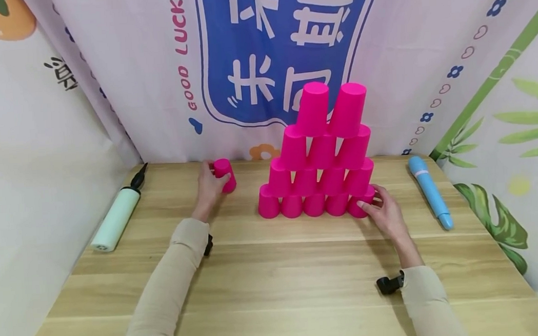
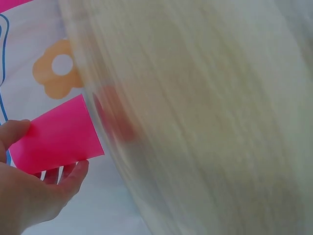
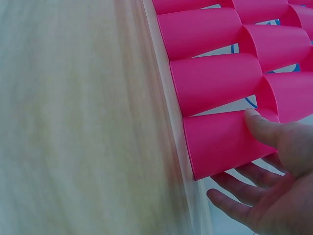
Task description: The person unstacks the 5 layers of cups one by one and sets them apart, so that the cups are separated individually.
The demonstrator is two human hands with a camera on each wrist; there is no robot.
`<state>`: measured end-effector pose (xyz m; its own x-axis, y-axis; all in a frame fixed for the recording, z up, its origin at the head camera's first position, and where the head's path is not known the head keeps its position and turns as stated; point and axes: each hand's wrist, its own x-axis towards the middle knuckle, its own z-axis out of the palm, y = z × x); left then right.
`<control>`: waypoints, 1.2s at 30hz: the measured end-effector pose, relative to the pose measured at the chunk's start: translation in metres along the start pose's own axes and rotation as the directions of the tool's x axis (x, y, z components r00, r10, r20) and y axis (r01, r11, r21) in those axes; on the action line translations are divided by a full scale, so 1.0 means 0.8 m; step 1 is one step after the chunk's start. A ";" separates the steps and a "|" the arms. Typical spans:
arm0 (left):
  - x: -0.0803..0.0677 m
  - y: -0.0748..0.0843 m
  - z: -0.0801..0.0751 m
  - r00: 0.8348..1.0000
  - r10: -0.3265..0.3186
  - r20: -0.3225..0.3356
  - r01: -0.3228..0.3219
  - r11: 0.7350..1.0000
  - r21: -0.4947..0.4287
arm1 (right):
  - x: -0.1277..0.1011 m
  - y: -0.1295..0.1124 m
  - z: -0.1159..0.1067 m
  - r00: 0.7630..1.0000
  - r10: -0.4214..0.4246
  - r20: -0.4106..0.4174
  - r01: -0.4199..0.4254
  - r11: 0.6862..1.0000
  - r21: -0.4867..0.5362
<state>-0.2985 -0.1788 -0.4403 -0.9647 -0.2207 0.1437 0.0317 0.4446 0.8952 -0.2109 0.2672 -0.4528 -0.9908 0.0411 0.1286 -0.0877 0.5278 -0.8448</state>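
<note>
Nearest the person: a light wooden tabletop (image 1: 276, 286), plank-grained and matte. Two beige sleeves reach over it, each with a small black wrist-mounted device.

Left edge: a pale green cylindrical hand pump (image 1: 116, 216) with a black nozzle lies on its side, well apart from the cups. Right edge: a blue wand-shaped object (image 1: 429, 191), smooth and rounded at its tip, lies flat, near the right hand but apart from it. Neither stands between the hands and the cups.

Centre: a pyramid of pink cups (image 1: 319, 160), smooth opaque plastic, tapered, all upside down. Rows from the bottom: five, four, three, two. The top two lean slightly outward.

Right hand (image 1: 385, 212): at the bottom right corner cup (image 1: 360, 206) of the pyramid. The right wrist view shows the thumb laid on the cup's wall and the fingers (image 3: 244, 188) curved loosely round its far side; cup gripped lightly, standing on the tabletop.

Left hand (image 1: 210, 184): left of the pyramid, well apart from it. It holds a single pink cup (image 1: 224, 175), also upside down. The left wrist view shows the thumb on one side and the fingers (image 2: 73, 174) curled under the other. Whether this cup touches the tabletop cannot be told.

Farthest: a printed fabric backdrop (image 1: 161, 66) with a blue panel, white characters and "GOOD LUCK" in pink.
</note>
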 end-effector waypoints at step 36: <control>-0.047 0.213 0.001 0.907 0.422 0.020 -0.422 0.906 0.018 | 0.010 0.012 -0.003 0.999 -0.032 -0.014 0.032 0.998 0.045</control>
<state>-0.2567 -0.0942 -0.2935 -0.8665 0.0047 0.4992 0.4310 0.5117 0.7432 -0.2199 0.2744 -0.4586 -0.9860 0.0364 0.1625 -0.1240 0.4904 -0.8626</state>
